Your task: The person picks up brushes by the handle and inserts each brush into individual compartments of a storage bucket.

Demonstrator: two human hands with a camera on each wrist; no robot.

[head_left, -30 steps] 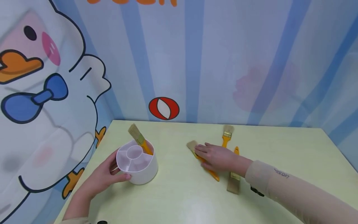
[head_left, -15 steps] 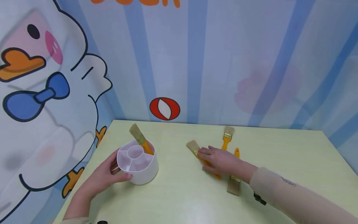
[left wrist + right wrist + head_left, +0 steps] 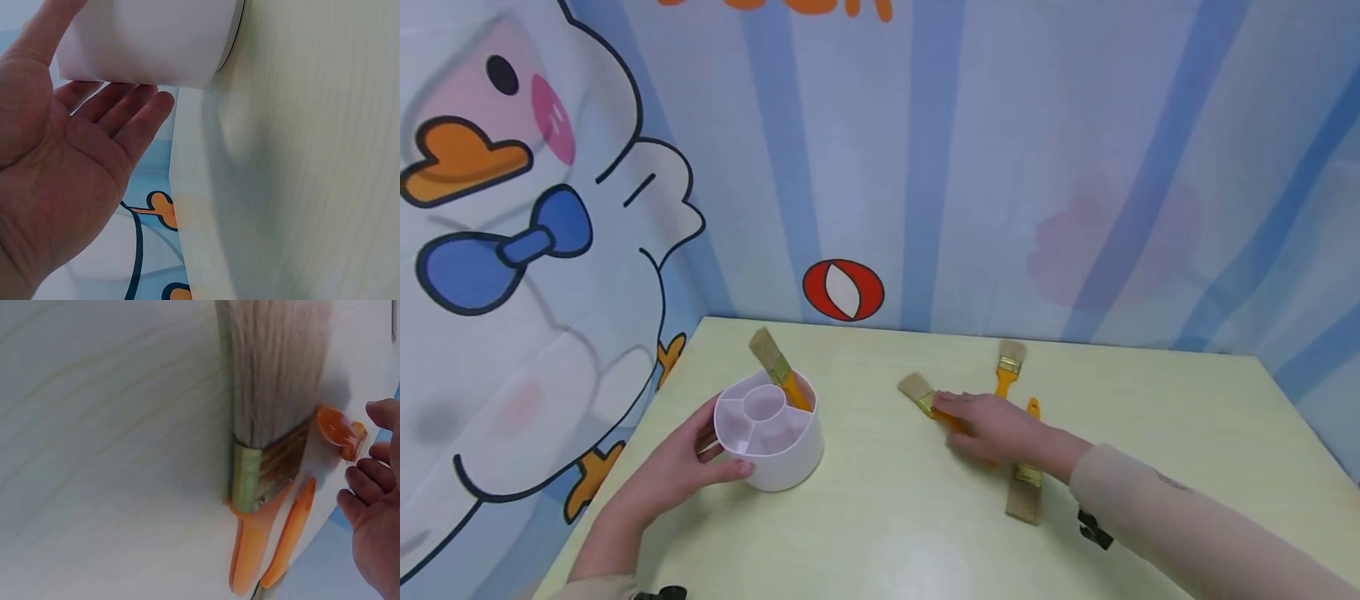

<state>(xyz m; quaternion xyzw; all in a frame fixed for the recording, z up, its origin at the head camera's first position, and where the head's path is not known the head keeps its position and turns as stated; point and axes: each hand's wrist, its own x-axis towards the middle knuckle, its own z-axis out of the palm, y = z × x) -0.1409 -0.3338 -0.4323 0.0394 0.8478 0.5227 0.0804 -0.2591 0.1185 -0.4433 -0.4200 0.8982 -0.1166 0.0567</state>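
A round white divided cup (image 3: 782, 467) stands on the table at the left, with one paintbrush (image 3: 771, 358) in it, bristles up. My left hand (image 3: 677, 462) grips its side, thumb in front and fingers behind; the left wrist view shows the fingertips along the cup's wall (image 3: 150, 44). My right hand (image 3: 1000, 425) lies over a tan-bristled paintbrush (image 3: 916, 387), thumb and fingers on either side of its orange handle. In the right wrist view the fingers (image 3: 365, 478) are loosely bent, with a gap between thumb and brush handle (image 3: 337, 428).
A second paintbrush (image 3: 1009, 362) lies behind the right hand, bristles toward the wall. Another, a darker-bristled paintbrush (image 3: 1024, 500), lies under the right wrist, bristles toward me. The pale tabletop (image 3: 880, 517) ends at a printed cloth backdrop (image 3: 865, 167).
My right hand has slid slightly right along the paintbrush, and its flat, spread fingers have drawn together and bent around the handle. The left hand and the cup have stayed put.
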